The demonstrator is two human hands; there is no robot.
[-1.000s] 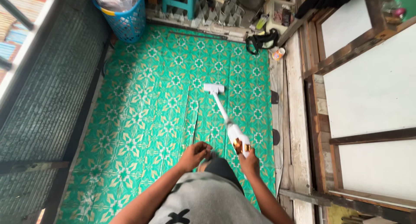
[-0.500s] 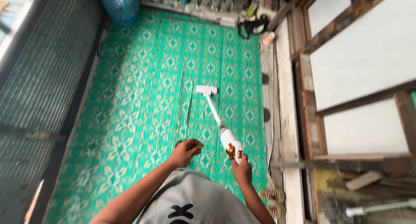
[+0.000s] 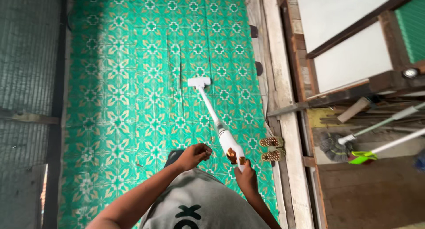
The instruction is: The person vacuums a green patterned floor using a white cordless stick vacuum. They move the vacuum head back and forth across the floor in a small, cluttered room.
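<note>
A white stick vacuum cleaner (image 3: pixel 215 119) stretches away from me over the green patterned floor mat (image 3: pixel 133 78), its flat head (image 3: pixel 199 82) resting on the mat. My right hand (image 3: pixel 246 176) grips the vacuum's handle at its near end, by the copper-coloured parts. My left hand (image 3: pixel 195 154) hovers just left of the vacuum body with its fingers loosely curled, holding nothing that I can see. My grey shirt fills the bottom of the view.
Grey corrugated sheeting (image 3: pixel 26 78) runs along the left. A wooden plank edge (image 3: pixel 283 100) borders the mat on the right, with a pair of slippers (image 3: pixel 271 148) beside it. Further right lie white panels (image 3: pixel 349 61), a mop (image 3: pixel 336 147) and long handles.
The view has moved forward and tilted down, so the blue basket and stool at the far end are out of sight. The vacuum stays in my right hand, its head still on the mat.
</note>
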